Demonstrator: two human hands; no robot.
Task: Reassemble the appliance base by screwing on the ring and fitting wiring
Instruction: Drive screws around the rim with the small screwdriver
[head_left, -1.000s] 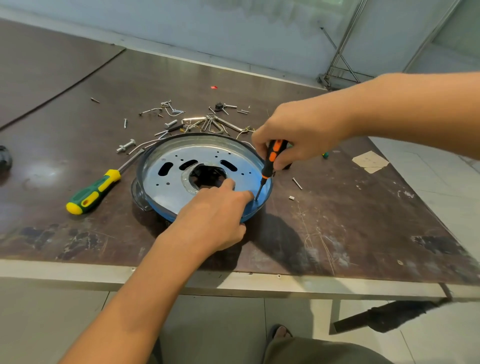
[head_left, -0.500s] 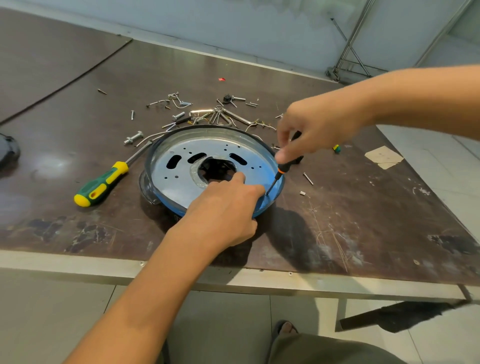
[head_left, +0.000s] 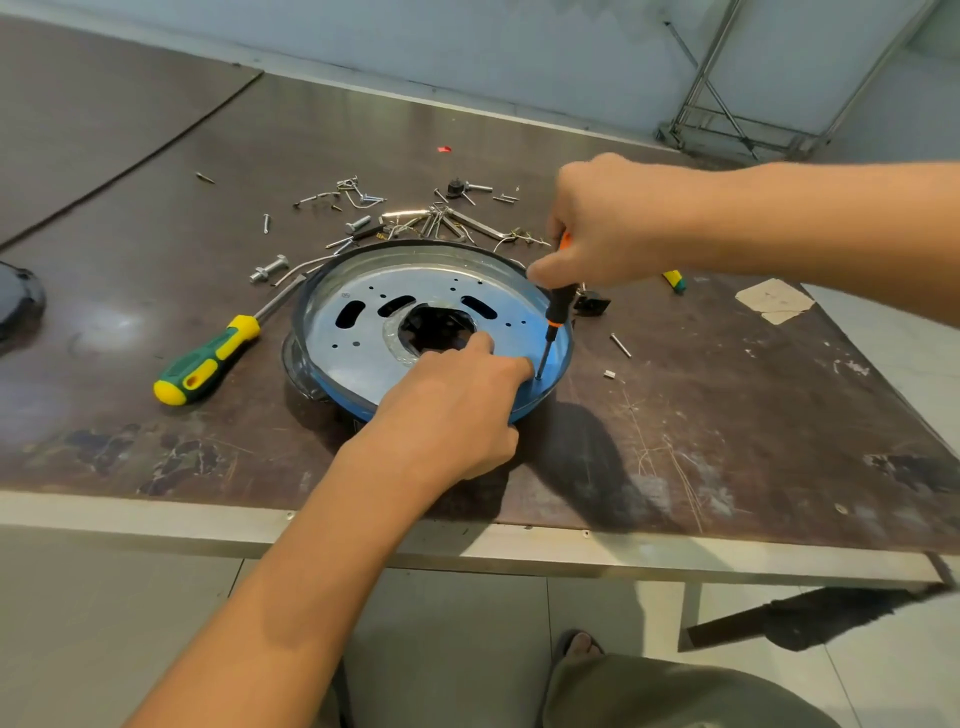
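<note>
- Appliance base: round metal plate with slots and a centre hole, blue-rimmed, lying flat on the worktop near its front edge.
- Left hand: pressed on the base's near rim, fingers curled, forefinger reaching the centre hole; grasps nothing.
- Right hand: clenched around the black-and-orange screwdriver, tip planted at the base's right rim.
- Green-and-yellow screwdriver: lying left of the base.
- Loose screws and bolts: scattered behind the base.
</note>
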